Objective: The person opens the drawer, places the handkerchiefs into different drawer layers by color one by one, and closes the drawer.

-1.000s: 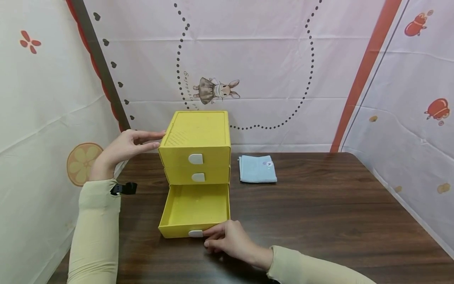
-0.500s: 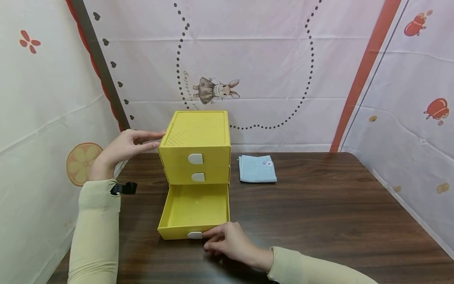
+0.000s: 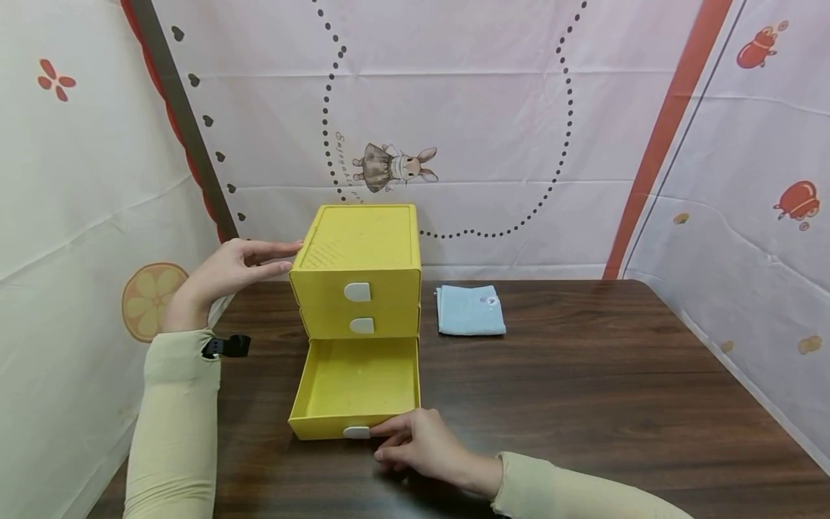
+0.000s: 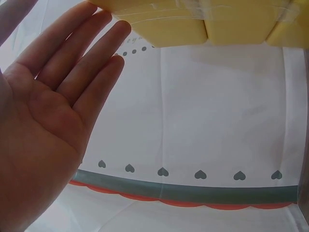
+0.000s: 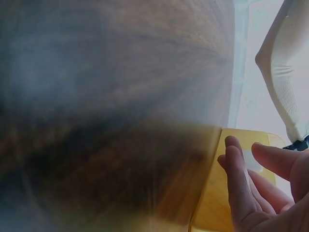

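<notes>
A yellow three-drawer box (image 3: 355,303) stands on the table with its bottom drawer (image 3: 359,382) pulled out. That drawer has bare insides. My left hand (image 3: 223,270) rests its straight fingertips against the box's left side near the top. In the left wrist view the palm of the left hand (image 4: 53,111) faces the camera with fingers stretched toward the yellow box (image 4: 178,29). My right hand (image 3: 424,443) is at the drawer front, fingertips on the right edge of its white handle (image 3: 356,432). In the right wrist view thumb and fingers lie on either side of the handle (image 5: 252,160).
A folded light blue cloth (image 3: 471,311) lies to the right of the box on the dark wooden table (image 3: 583,389). Two white tabs sit on the shut upper drawers. Printed curtains (image 3: 506,144) hang behind the table and along both sides.
The bottom drawer has come very slightly further toward me, with the right hand at its handle. The left hand stays on the box's side. The cloth has not moved.
</notes>
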Action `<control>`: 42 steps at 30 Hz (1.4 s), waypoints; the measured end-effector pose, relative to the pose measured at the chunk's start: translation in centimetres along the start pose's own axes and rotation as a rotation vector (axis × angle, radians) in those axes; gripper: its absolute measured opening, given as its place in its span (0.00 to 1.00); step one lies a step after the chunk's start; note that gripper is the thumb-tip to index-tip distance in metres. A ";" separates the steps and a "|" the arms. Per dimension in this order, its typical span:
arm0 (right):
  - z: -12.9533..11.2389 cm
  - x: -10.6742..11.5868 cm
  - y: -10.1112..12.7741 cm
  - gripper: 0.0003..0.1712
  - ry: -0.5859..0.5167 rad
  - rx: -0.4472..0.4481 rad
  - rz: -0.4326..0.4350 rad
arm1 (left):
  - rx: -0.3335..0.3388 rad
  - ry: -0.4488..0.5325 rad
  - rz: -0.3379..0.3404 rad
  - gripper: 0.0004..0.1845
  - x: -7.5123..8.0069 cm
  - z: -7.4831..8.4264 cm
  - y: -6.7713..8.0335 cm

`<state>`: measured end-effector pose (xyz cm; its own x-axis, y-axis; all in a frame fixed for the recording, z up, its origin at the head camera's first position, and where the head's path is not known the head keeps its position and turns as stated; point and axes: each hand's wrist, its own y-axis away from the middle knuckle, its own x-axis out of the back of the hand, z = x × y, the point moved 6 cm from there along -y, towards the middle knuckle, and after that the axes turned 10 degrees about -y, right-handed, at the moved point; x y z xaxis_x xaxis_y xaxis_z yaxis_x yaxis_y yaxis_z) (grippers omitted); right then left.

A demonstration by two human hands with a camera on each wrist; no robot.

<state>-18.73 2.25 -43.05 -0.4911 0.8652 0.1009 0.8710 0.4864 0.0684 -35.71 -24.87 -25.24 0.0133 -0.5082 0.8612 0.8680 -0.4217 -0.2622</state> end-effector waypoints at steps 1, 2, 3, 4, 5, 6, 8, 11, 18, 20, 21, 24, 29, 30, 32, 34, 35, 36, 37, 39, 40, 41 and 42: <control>0.0 0.0 0.0 0.16 -0.002 0.000 -0.001 | -0.001 -0.001 0.000 0.22 0.0 0.0 0.0; -0.1 0.1 0.1 0.16 -0.003 0.001 -0.002 | -0.002 -0.001 0.000 0.22 0.0 0.0 0.0; -0.1 0.1 0.1 0.15 -0.005 0.003 -0.007 | -0.002 -0.001 0.000 0.22 -0.1 0.0 0.0; -0.2 0.2 0.2 0.15 -0.005 0.002 -0.011 | -0.002 -0.002 0.001 0.22 -0.1 0.0 0.0; -0.3 0.2 0.2 0.15 -0.003 0.006 -0.015 | 0.000 -0.003 0.001 0.22 -0.1 0.0 0.0; -0.4 0.3 0.3 0.14 -0.002 0.009 -0.019 | 0.002 -0.004 0.001 0.22 -0.1 0.0 0.0; -0.5 0.5 0.5 0.13 0.008 0.016 -0.024 | 0.006 -0.007 0.001 0.22 -0.1 0.0 0.0; -0.5 1.1 0.8 0.10 0.034 0.021 -0.024 | 0.012 -0.008 0.000 0.22 -0.1 -0.2 0.0; -0.5 2.8 1.7 0.08 0.085 -0.003 -0.033 | 0.012 0.001 0.001 0.22 0.0 -0.3 -0.2; -0.4 3.3 1.9 0.08 0.097 -0.014 -0.035 | 0.013 0.003 0.001 0.22 0.0 -0.3 -0.1; -0.4 3.6 2.0 0.08 0.104 -0.017 -0.037 | 0.015 0.002 0.000 0.22 0.0 -0.3 -0.1; -0.2 4.4 2.2 0.07 0.111 -0.038 -0.043 | 0.021 0.002 -0.004 0.22 0.0 -0.3 0.0; 0.2 6.1 2.2 0.07 0.137 -0.070 -0.028 | 0.019 -0.006 -0.003 0.22 0.0 0.1 0.1; 0.3 6.5 2.2 0.08 0.141 -0.073 -0.025 | 0.017 -0.009 -0.001 0.22 0.0 0.4 0.1; 0.4 7.2 2.2 0.09 0.143 -0.083 -0.011 | 0.013 -0.007 0.000 0.22 0.0 0.8 0.3; 0.6 8.0 2.2 0.10 0.141 -0.086 0.004 | 0.009 -0.004 0.003 0.22 0.0 0.9 0.3; 0.6 8.5 2.1 0.11 0.140 -0.087 0.013 | 0.005 -0.003 0.004 0.22 0.0 0.9 0.3; 0.7 9.0 2.1 0.11 0.142 -0.092 0.024 | 0.003 -0.006 0.005 0.22 0.0 0.7 0.2; 0.8 9.5 2.0 0.11 0.142 -0.096 0.039 | 0.001 -0.008 0.006 0.22 0.0 0.5 0.1; 0.9 10.6 1.7 0.12 0.146 -0.102 0.071 | -0.001 -0.014 0.007 0.22 0.0 0.1 0.0; 1.0 11.1 1.6 0.12 0.153 -0.102 0.089 | -0.003 -0.014 0.005 0.22 -0.1 0.0 0.0; 1.0 11.7 1.5 0.13 0.159 -0.104 0.108 | -0.003 -0.012 0.003 0.22 -0.1 -0.1 0.0; 1.0 12.3 1.3 0.13 0.166 -0.104 0.127 | -0.002 -0.008 0.000 0.22 -0.1 -0.2 0.0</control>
<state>-23.62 13.66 -42.73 -0.3802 0.8825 0.2767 0.9244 0.3524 0.1462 -35.84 -24.94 -25.40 0.0173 -0.5025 0.8644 0.8670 -0.4231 -0.2633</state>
